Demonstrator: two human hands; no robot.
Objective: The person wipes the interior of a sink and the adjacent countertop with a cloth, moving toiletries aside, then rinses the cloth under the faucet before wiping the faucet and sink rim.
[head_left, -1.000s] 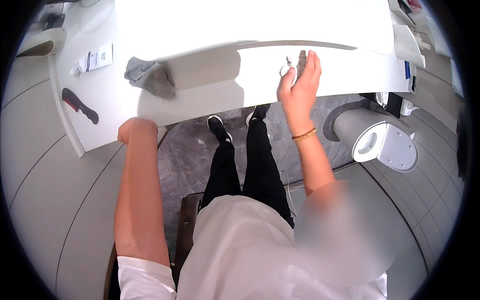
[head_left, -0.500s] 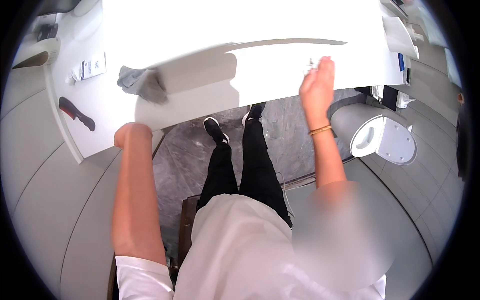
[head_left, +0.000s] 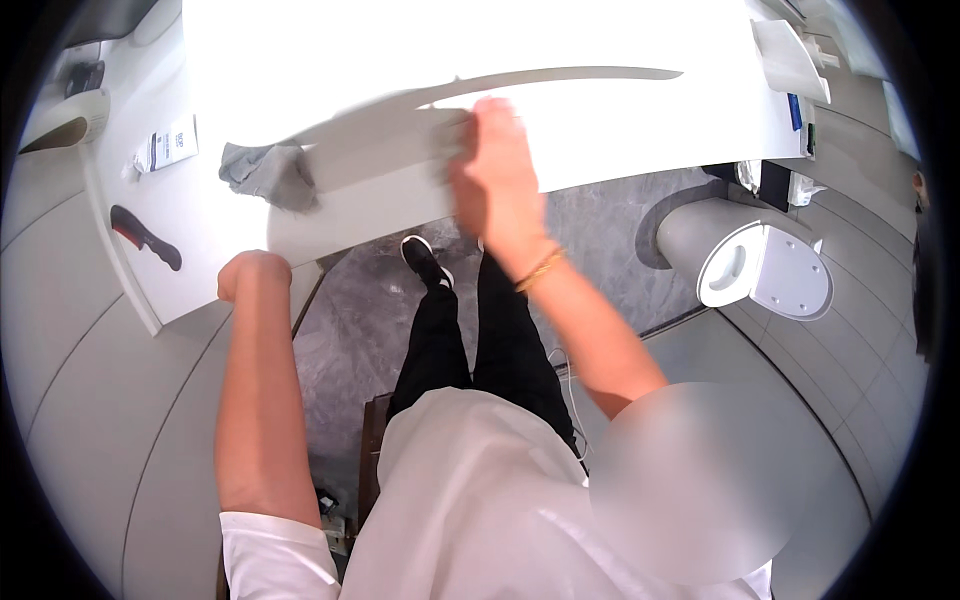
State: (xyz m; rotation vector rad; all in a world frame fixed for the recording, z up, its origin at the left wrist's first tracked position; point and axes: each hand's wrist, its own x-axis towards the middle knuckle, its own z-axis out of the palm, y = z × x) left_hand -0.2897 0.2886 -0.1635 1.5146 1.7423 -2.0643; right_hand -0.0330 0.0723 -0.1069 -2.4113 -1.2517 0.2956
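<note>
My left hand (head_left: 254, 275) rests at the front edge of the white counter (head_left: 400, 208), its fingers curled in; whatever they may hold is hidden. Over the counter's front part, left of its middle, my right hand (head_left: 495, 150) is smeared by motion, so its fingers and anything in them cannot be made out. A yellow band (head_left: 541, 269) circles the right wrist. Between the hands, nearer the left one, lies a crumpled grey cloth (head_left: 270, 175). Left of the cloth is a white tube (head_left: 170, 146). A dark hairbrush with red (head_left: 146, 238) lies near the counter's left end.
At the far left stands a white curved container (head_left: 92, 112). A white folded item (head_left: 790, 60) and a small blue object (head_left: 795, 112) sit at the right end. A toilet (head_left: 735, 262) with its lid raised stands on the right, and a white cable (head_left: 572, 400) hangs beside my legs.
My right hand has swept left across the counter from its right side. A small white thing seen by its fingers earlier no longer shows. My left hand stays at the edge.
</note>
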